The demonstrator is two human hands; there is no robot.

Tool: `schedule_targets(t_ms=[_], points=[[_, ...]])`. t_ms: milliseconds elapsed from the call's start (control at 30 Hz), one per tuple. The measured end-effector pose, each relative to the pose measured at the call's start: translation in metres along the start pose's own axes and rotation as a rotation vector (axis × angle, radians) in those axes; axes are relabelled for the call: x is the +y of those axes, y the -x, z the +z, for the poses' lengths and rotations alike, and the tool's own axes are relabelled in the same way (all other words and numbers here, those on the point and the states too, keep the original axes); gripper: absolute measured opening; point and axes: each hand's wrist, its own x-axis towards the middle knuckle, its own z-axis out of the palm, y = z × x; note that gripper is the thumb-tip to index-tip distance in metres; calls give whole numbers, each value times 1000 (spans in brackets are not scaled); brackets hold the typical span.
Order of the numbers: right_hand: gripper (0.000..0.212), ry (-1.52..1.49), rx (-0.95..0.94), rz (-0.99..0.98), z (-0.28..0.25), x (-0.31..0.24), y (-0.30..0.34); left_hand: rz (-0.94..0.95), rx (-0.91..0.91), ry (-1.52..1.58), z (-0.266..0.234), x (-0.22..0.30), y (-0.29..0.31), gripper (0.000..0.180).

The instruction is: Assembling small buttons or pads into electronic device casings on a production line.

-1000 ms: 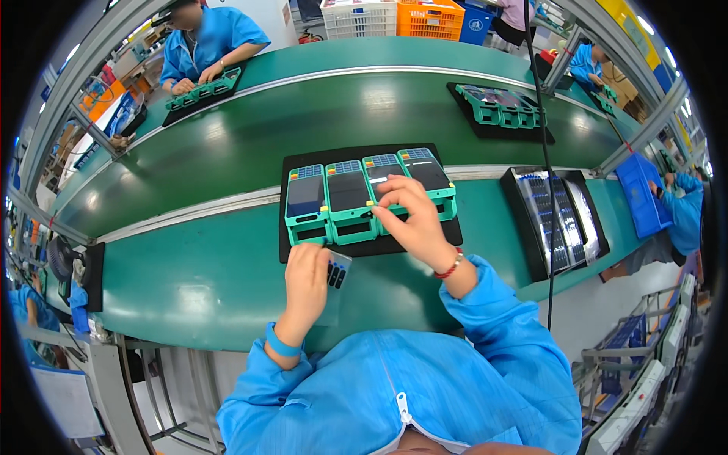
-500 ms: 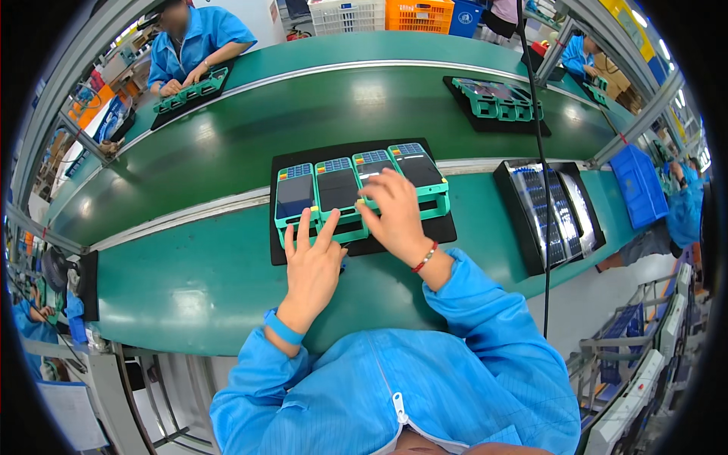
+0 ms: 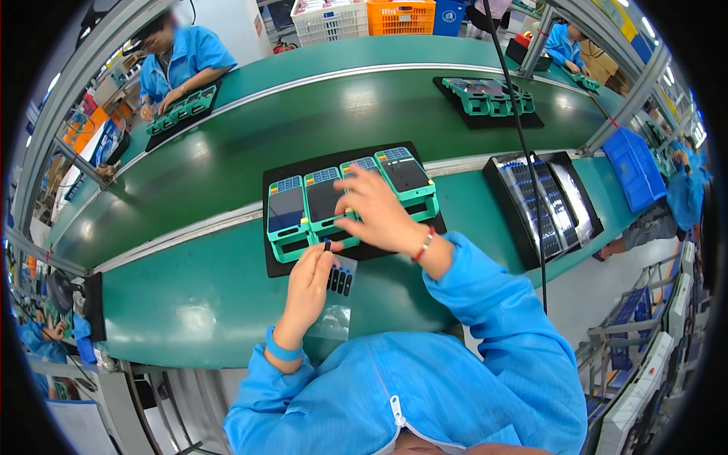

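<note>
Four-in-a-row card payment terminals, green with dark screens and coloured keys, lie on a black mat (image 3: 285,267); the leftmost terminal (image 3: 287,208) is nearest my left hand. My left hand (image 3: 307,284) is closed in a pinch, a small black strip (image 3: 327,245) at its fingertips. Beside and partly under that hand is a clear plastic sheet (image 3: 334,318) bearing several black strips with blue ends. My right hand (image 3: 375,212) hovers over the middle terminals with its fingers apart, hiding part of the third one. Nothing shows in it.
A black tray (image 3: 506,216) of shiny sheets with dark strips sits at right, a hanging black cable (image 3: 523,136) crossing before it. Beyond is a blue bin (image 3: 635,171). Across the green belt (image 3: 364,114), another mat holds terminals (image 3: 489,98). Co-workers in blue (image 3: 186,61) handle similar parts.
My left hand has drawn back from the left terminals and closed on a small black strip. The clear sheet now shows beside it. My right hand has shifted left over the terminals.
</note>
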Motion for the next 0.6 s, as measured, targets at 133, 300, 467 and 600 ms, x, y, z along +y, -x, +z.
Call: schedule_targets(t_ms=[133, 300, 467, 600], points=[[13, -561, -134, 128, -23, -25, 20, 35, -74, -16, 11, 0, 3, 24], [10, -322, 45, -83, -37, -42, 32, -265, -97, 592, 27, -6, 2, 34], [8, -225, 508, 210, -50, -6, 46, -54, 94, 187, 27, -12, -7, 35], [10, -78, 525, 273, -22, 18, 53, 458, 69, -655, 49, 7, -14, 13]])
